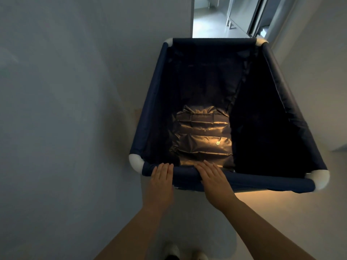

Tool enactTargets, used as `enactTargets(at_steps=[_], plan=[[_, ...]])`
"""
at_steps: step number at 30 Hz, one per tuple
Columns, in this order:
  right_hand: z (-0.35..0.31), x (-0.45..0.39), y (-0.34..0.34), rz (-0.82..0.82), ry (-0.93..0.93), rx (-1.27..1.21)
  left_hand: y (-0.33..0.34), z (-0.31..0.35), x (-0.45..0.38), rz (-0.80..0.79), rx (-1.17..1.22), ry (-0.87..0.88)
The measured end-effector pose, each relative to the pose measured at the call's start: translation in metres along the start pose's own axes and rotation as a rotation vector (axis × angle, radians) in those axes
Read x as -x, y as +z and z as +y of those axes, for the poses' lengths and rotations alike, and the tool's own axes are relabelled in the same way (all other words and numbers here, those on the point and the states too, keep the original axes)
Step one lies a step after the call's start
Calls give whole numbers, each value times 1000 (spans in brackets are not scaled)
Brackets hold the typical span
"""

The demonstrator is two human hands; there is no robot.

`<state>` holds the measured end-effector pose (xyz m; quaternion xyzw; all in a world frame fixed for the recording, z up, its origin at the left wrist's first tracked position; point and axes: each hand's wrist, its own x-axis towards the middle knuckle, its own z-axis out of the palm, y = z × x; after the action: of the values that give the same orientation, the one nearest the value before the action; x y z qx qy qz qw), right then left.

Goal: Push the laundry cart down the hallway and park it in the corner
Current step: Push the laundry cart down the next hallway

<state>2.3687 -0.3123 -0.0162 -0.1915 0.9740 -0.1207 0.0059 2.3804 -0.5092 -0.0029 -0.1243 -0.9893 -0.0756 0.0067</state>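
Observation:
The laundry cart (281,182) is a deep navy fabric bin on a frame with white corner joints, standing right in front of me. Its inside holds nothing; a warm patch of light falls on the crinkled bottom. My left hand (161,180) lies flat on the near rim close to the near left corner, fingers straight and together. My right hand (213,180) rests flat on the same rim a little to the right, fingers stretched over the bar. Both palms press on the padded bar.
A pale wall (65,91) runs close along the cart's left side. Ahead, a doorway (212,17) opens onto a brighter floor with cabinets. Another wall (319,44) stands at the right. My feet (185,253) show at the bottom edge.

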Motion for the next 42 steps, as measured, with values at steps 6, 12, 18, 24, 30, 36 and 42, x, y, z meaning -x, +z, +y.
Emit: enactTargets(at_steps=[6,12,18,24,30,36,42], plan=[[12,8,-7,-43,6,-62,-1,11,-9,80,-11,86],[19,14,-8,-12,-16,-89,9,11,-5,130,-22,94],[33,17,-11,-17,-35,-102,2,29,-9,121,29,68],[132,-42,-10,-31,-60,-112,36,70,-102,210,46,22],[175,-32,-19,-31,-130,-115,46,115,-110,165,27,-49],[209,-3,-32,-19,-172,-127,48,163,-98,169,47,-88],[241,32,-45,-95,-171,-130,48,203,-83,113,-11,-1]])
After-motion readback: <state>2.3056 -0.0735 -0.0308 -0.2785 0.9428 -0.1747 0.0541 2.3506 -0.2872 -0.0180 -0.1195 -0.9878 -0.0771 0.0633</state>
